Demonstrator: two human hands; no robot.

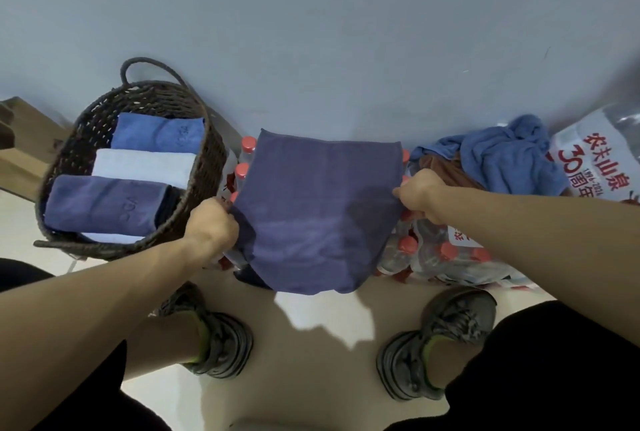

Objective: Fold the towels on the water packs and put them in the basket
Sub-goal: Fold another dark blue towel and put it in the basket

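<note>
Towel in hands: one dark blue towel [322,209], left hand [211,226] and right hand [420,195] each pinching an edge.
Basket [204,167]: four folded towels.
Water packs [446,257]: two loose towels.

The pale floor [311,320] carries a dark woven basket [207,167] at the left, shrink-wrapped water packs [433,257] against the wall, and two grey shoes [221,344].

bare forearms, black shorts [568,361], grey sneakers [440,337].
</note>
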